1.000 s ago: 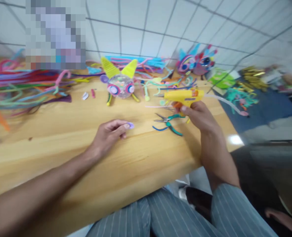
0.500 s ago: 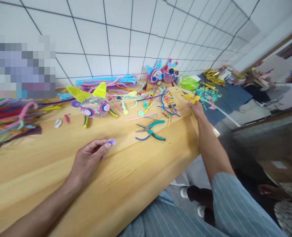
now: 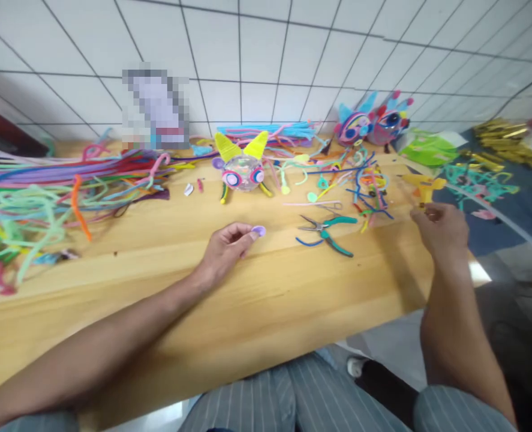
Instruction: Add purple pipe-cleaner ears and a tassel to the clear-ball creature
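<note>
Between the thumb and fingers of my left hand [image 3: 227, 247] is a small purple disc [image 3: 259, 231], held just above the wooden table. My right hand [image 3: 443, 231] grips a yellow glue gun [image 3: 424, 187] by its handle near the table's right end. Behind my left hand stands a clear round figure [image 3: 242, 174] with yellow ears, pink-and-blue ringed eyes and thin yellow-green legs. Pliers with teal handles [image 3: 331, 231] lie spread between my hands, a short blue pipe cleaner [image 3: 309, 242] beside them.
Pipe cleaners [image 3: 113, 174] are heaped at the left, with more scraps [image 3: 373, 186] right of centre. Two finished-looking decorated figures [image 3: 355, 127] stand by the tiled wall. A green packet [image 3: 427, 148] and gold bundles [image 3: 502, 141] lie at the right. A white cord [image 3: 495, 210] runs past the right hand.
My view has swung left, so the table's contents appear farther right. The glue gun is now lifted nearer to me in my right hand. My left hand still pinches the purple disc.
</note>
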A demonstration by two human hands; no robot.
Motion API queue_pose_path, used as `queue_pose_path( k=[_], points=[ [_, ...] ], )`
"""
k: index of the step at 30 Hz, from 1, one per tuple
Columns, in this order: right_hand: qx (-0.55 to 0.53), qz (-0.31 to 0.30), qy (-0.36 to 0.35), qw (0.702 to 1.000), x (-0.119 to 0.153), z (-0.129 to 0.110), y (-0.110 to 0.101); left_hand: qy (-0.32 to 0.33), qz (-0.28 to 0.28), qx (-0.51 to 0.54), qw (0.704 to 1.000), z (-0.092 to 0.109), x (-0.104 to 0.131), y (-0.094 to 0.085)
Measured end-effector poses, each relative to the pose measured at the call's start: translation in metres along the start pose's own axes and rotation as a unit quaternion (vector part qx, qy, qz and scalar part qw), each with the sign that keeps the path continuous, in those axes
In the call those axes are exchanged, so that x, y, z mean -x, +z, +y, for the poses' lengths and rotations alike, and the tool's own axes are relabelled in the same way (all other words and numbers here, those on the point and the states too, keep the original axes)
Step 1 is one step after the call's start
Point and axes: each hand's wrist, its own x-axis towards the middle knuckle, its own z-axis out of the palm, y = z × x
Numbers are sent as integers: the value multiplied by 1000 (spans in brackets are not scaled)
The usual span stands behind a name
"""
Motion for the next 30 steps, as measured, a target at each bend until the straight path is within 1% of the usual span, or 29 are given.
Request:
queue_pose_path(
  k=[1,2,3,6,8,9,11,13,15,17,20,22,24,25,27,30],
  points=[
    [-56,-33,0,998,18,-14,0,-2,3,10,1000,2,0,1],
    [-127,-76,-13,989,38,-31,1,-4,6,20,1000,4,0,2],
    [-198,-138,-27,970,59,-51,3,-5,7,27,1000,5,0,3],
    [-345,-298,-70,887,116,-119,18,-4,3,41,999,10,2,3],
    [-407,-377,-64,830,145,-159,32,3,-2,45,999,12,5,2],
    [-435,-400,-52,805,157,-175,39,10,-3,49,999,13,6,2],
    [-479,-434,-26,763,175,-199,52,26,-4,55,998,15,8,1],
    [-510,-450,-6,733,187,-212,62,41,-4,60,997,17,10,1],
    [-532,-453,6,715,195,-218,68,54,-5,57,997,20,13,2],
    [-541,-447,13,712,201,-219,72,66,-4,49,997,22,15,4],
    [-538,-434,18,722,202,-219,75,82,-6,38,996,24,17,5],
    [-534,-424,15,732,196,-219,74,82,-13,29,996,25,17,4],
    [-535,-409,9,740,180,-220,73,83,-3,16,996,26,15,1],
    [-536,-398,3,745,170,-221,73,87,12,10,996,26,13,-1],
    [-535,-369,-17,759,144,-224,74,104,59,5,993,28,8,-7],
    [-516,-325,-74,789,105,-230,81,138,130,-11,982,31,-7,-16]
  ],
)
